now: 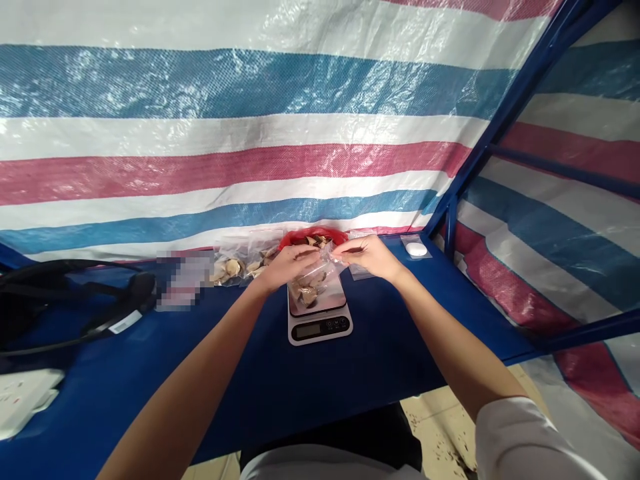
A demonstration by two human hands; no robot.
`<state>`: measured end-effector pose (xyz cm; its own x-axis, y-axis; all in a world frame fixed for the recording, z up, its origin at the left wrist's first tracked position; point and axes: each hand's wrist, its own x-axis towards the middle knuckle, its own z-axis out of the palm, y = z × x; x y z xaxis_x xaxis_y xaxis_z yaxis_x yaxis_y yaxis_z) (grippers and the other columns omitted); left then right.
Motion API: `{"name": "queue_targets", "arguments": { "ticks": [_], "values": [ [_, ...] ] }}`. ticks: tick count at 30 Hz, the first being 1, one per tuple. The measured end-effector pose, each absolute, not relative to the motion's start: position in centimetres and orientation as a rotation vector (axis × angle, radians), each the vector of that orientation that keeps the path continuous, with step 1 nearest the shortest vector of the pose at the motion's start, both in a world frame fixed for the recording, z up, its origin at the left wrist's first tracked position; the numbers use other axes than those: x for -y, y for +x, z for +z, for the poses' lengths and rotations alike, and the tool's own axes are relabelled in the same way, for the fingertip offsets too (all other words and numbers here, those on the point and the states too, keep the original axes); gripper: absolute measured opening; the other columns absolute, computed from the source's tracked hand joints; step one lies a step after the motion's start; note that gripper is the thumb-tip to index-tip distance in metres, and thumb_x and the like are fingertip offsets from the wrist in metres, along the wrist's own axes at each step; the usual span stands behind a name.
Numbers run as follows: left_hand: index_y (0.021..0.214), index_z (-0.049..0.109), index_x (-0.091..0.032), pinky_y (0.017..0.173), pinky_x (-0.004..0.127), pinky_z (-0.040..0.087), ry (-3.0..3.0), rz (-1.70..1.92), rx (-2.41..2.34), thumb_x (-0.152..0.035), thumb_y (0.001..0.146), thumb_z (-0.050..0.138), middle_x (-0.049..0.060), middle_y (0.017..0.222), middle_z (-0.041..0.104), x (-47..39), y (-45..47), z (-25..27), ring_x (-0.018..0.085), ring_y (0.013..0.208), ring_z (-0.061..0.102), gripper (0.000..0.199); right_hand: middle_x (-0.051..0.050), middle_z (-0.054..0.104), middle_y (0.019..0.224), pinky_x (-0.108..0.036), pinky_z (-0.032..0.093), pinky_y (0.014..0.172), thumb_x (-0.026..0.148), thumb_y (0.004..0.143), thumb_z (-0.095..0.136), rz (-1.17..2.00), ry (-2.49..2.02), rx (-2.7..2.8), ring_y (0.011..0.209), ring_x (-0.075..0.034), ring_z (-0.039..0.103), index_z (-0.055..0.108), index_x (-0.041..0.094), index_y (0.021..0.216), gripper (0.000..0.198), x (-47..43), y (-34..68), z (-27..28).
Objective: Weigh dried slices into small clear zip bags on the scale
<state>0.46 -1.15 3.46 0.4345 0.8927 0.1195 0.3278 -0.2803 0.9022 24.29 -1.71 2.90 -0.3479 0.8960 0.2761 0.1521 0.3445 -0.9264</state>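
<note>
A clear plastic bag with several pale brown dried pieces in it rests on a white digital kitchen scale. My left hand pinches the bag's top edge from the left. From the right, the fingers of my right hand are closed on the same top edge. Behind the hands stands a red bag holding similar brown pieces. To the left of my left hand lie filled clear bags. The scale's display is too dark to read.
Flat clear bags lie by my right hand, and a small bag with a white round item is farther right. At the left are a black headset-like thing and a white power strip. Striped sheeting rises behind the blue table.
</note>
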Motion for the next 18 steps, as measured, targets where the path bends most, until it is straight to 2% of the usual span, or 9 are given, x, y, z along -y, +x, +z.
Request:
{"name": "queue_targets", "arguments": {
  "ticks": [3, 6, 10, 15, 18],
  "values": [
    [0.098, 0.082, -0.023, 0.091, 0.036, 0.056, 1.678, 0.896, -1.031, -0.050, 0.075, 0.081, 0.007, 0.106, 0.080, 1.1, 0.6, 3.5, 0.028, 0.102, 0.071, 0.035, -0.005, 0.081, 0.090, -0.038, 0.060, 0.083, 0.042, 0.073, 0.083, 1.038, -0.921, 1.746, 0.086, -0.025, 0.076, 0.084, 0.022, 0.089, 0.026, 1.3, 24.2, 2.5],
    [0.092, 0.082, -0.022, 0.084, 0.036, 0.058, 1.510, 0.971, -1.045, -0.049, 0.070, 0.085, 0.007, 0.096, 0.080, 1.4, 0.7, 3.2, 0.025, 0.091, 0.072, 0.035, -0.005, 0.082, 0.096, -0.040, 0.059, 0.093, 0.042, 0.074, 0.083, 0.962, -0.913, 1.726, 0.094, -0.026, 0.076, 0.084, 0.023, 0.091, 0.026, 1.0, 24.4, 2.0],
    [0.086, 0.079, -0.019, 0.084, 0.037, 0.058, 1.310, 1.051, -1.062, -0.047, 0.066, 0.087, 0.007, 0.089, 0.079, 2.0, 0.8, 2.4, 0.024, 0.087, 0.072, 0.035, -0.005, 0.081, 0.101, -0.042, 0.057, 0.100, 0.042, 0.072, 0.085, 0.928, -0.929, 1.606, 0.101, -0.026, 0.075, 0.083, 0.024, 0.092, 0.027, 0.9, 24.7, 1.0],
    [0.082, 0.075, -0.017, 0.080, 0.032, 0.057, 1.008, 1.249, -1.050, -0.043, 0.062, 0.090, 0.007, 0.087, 0.078, 3.2, 1.8, 1.1, 0.020, 0.084, 0.071, 0.037, -0.006, 0.080, 0.097, -0.041, 0.064, 0.083, 0.050, 0.063, 0.090, 1.179, -1.067, 1.219, 0.090, -0.025, 0.077, 0.082, 0.022, 0.098, 0.046, 1.1, 23.4, -0.3],
    [0.083, 0.073, -0.017, 0.075, 0.029, 0.056, 0.871, 1.307, -1.054, -0.041, 0.062, 0.090, 0.007, 0.088, 0.078, 4.0, 2.5, 0.9, 0.017, 0.077, 0.070, 0.036, -0.005, 0.080, 0.090, -0.040, 0.065, 0.079, 0.055, 0.061, 0.090, 1.287, -1.052, 1.161, 0.086, -0.025, 0.077, 0.082, 0.022, 0.093, 0.046, 1.0, 22.2, -0.9]
  ]
}}
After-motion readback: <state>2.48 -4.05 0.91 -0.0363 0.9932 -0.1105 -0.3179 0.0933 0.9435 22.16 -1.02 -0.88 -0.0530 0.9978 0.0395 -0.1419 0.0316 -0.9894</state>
